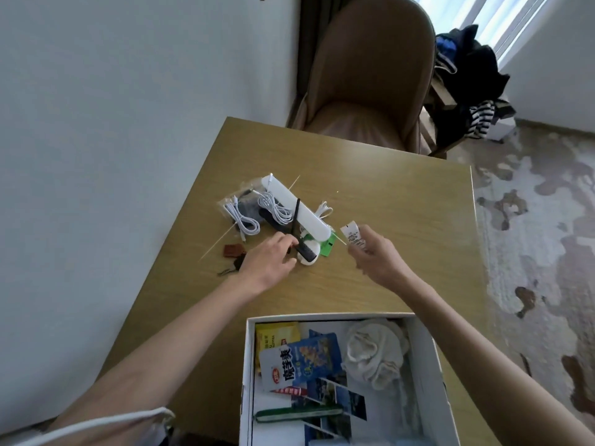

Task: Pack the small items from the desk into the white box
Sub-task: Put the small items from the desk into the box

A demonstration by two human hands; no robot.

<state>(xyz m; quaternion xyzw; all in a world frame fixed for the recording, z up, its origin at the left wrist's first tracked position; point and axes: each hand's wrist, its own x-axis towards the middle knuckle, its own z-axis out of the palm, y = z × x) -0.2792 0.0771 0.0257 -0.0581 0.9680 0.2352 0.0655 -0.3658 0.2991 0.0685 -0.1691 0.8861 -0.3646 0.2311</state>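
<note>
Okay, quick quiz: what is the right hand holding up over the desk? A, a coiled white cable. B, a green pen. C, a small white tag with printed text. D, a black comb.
C: the right hand pinches a small white printed tag above the desk.

Counter (386, 194): tan wood grain. At the left hand (269, 259): black comb (297, 230), white case (301, 210), white cables (244, 217), green packet (328, 246) just beyond; brown tag (232, 251) to its left. In the right hand (375, 255): white label (352, 236) with black print. Below both hands: white box (428, 365) holding yellow and blue packets (309, 352), cream cloth (373, 352).
</note>
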